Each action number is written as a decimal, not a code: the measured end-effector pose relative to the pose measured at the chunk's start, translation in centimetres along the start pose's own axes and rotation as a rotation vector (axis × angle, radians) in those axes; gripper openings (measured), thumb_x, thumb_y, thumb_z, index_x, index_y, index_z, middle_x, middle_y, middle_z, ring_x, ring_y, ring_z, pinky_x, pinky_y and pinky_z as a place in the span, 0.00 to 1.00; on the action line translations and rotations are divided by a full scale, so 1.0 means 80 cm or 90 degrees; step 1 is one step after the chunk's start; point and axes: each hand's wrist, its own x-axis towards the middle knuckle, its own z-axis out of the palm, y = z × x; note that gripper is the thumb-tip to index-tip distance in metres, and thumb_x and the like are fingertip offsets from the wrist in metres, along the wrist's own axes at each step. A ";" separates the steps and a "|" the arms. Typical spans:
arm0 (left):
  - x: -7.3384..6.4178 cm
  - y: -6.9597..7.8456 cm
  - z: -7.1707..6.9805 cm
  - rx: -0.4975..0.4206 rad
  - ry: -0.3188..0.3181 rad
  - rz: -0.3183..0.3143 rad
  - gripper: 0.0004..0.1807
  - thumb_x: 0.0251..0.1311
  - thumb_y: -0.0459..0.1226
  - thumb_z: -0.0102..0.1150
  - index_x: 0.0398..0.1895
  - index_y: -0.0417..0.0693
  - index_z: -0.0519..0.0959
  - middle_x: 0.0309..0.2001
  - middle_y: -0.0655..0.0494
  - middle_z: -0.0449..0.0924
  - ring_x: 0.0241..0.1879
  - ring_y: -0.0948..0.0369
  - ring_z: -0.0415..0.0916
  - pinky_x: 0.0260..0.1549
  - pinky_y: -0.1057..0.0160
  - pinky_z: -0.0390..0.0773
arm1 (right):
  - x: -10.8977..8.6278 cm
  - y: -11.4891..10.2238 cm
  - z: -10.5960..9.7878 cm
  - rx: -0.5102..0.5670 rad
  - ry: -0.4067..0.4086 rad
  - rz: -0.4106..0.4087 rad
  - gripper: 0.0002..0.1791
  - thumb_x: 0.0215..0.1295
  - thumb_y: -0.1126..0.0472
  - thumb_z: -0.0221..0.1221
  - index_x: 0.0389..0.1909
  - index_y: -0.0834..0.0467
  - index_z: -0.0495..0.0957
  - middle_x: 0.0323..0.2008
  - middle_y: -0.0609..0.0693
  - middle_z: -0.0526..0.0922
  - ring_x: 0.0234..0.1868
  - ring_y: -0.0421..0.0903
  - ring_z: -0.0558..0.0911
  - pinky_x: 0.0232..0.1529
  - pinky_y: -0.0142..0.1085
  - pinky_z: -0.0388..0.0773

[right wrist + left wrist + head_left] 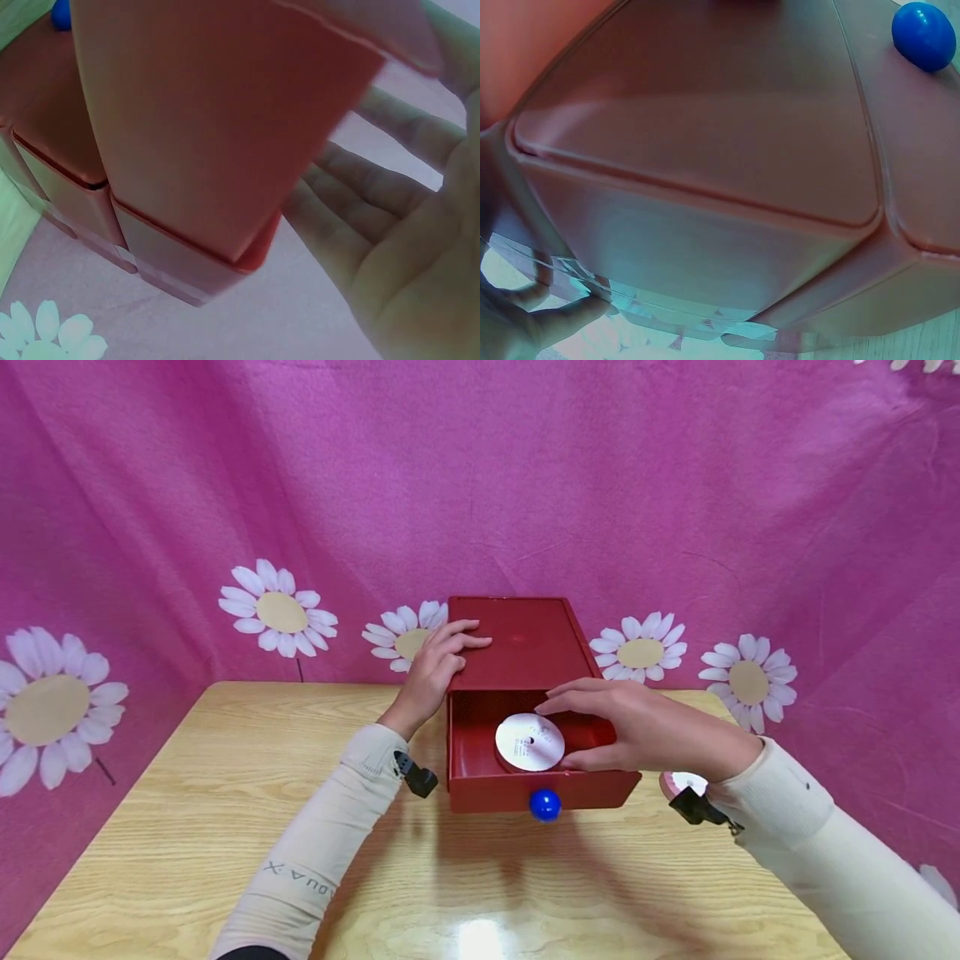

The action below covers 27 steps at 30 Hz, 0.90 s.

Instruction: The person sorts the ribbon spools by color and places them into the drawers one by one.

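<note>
A red box (517, 643) stands on the table with its drawer (491, 793) pulled out toward me; a blue round knob (544, 805) sits on the drawer's front. Inside the drawer lies a round, flat thing with a white printed top (529, 742). My left hand (433, 675) rests on the left edge of the box's top, fingers spread. Over the drawer's right side, my right hand (633, 727) has its fingertips and thumb spread apart at the white top's right edge. In the right wrist view its fingers (367, 180) are nearly straight beside the drawer wall.
A second round, flat thing with a pink side and white top (686, 782) lies on the wooden table (360, 877), right of the drawer, partly covered by my right wrist. Behind the box hangs a magenta cloth (480, 485) with large daisies.
</note>
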 end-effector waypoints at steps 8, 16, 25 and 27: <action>0.000 0.000 -0.001 0.001 -0.002 0.023 0.27 0.54 0.32 0.36 0.51 0.44 0.82 0.63 0.49 0.70 0.67 0.60 0.59 0.66 0.55 0.51 | -0.015 -0.008 -0.011 -0.024 0.035 -0.002 0.32 0.54 0.48 0.69 0.61 0.48 0.74 0.60 0.44 0.74 0.61 0.44 0.74 0.55 0.42 0.75; -0.001 0.000 0.000 0.002 -0.002 0.015 0.27 0.55 0.32 0.36 0.52 0.45 0.82 0.64 0.49 0.70 0.67 0.60 0.58 0.66 0.53 0.52 | -0.031 -0.023 -0.014 -0.043 0.098 -0.051 0.32 0.53 0.51 0.70 0.61 0.49 0.74 0.60 0.46 0.75 0.59 0.45 0.75 0.53 0.42 0.76; 0.000 0.000 0.000 -0.005 0.003 0.022 0.26 0.55 0.32 0.36 0.51 0.44 0.82 0.64 0.49 0.70 0.67 0.59 0.59 0.65 0.52 0.52 | -0.039 -0.045 -0.014 -0.071 0.183 -0.114 0.34 0.51 0.52 0.71 0.62 0.51 0.74 0.58 0.48 0.76 0.56 0.45 0.78 0.55 0.28 0.71; 0.000 0.000 0.000 -0.004 0.001 0.020 0.26 0.55 0.32 0.37 0.51 0.44 0.82 0.64 0.49 0.70 0.67 0.59 0.59 0.66 0.52 0.51 | -0.040 -0.052 -0.015 -0.066 0.196 -0.131 0.33 0.52 0.51 0.71 0.61 0.52 0.75 0.57 0.48 0.77 0.55 0.44 0.78 0.55 0.26 0.70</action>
